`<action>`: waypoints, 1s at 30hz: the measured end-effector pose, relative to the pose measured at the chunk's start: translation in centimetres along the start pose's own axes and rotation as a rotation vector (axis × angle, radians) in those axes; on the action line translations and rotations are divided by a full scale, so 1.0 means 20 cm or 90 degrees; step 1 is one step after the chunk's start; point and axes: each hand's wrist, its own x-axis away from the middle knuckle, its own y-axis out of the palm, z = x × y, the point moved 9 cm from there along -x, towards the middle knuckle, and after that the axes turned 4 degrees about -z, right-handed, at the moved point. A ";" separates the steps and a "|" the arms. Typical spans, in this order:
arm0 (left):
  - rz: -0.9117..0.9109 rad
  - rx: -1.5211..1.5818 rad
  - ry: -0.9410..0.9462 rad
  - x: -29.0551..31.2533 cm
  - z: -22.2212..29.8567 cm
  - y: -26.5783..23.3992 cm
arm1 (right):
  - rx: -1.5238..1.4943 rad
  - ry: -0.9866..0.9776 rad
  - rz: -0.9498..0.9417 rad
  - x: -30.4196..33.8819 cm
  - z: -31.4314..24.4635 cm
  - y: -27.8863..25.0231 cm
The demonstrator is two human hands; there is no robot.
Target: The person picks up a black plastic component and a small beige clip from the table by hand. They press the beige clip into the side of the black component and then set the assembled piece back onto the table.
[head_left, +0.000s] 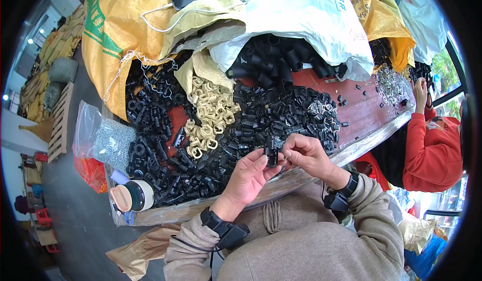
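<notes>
Near the front edge of the table, my left hand grips a small black plastic fitting upright between thumb and fingers. My right hand meets it from the right, thumb and forefinger pinched together at the fitting's side. Whatever lies between those right fingertips is too small to make out. Just beyond both hands spreads a heap of small black plastic pieces, with bent metal clips along its right side. Left of it lie cream-coloured plastic rings and a pile of larger black fittings.
Yellow sack and white sack stand along the back, the white one spilling black tubes. A lidded cup and a clear bag of metal pieces sit at left. A co-worker in red sits at right.
</notes>
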 end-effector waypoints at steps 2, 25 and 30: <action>0.023 0.007 -0.023 0.01 0.00 -0.01 | 0.023 -0.030 0.031 0.02 -0.02 -0.02; 0.120 -0.110 -0.052 0.05 -0.07 -0.07 | 0.481 -0.279 -0.003 0.07 -0.29 0.13; 0.106 -0.105 -0.078 0.05 -0.06 -0.05 | 0.428 -0.195 -0.060 0.05 -0.22 0.11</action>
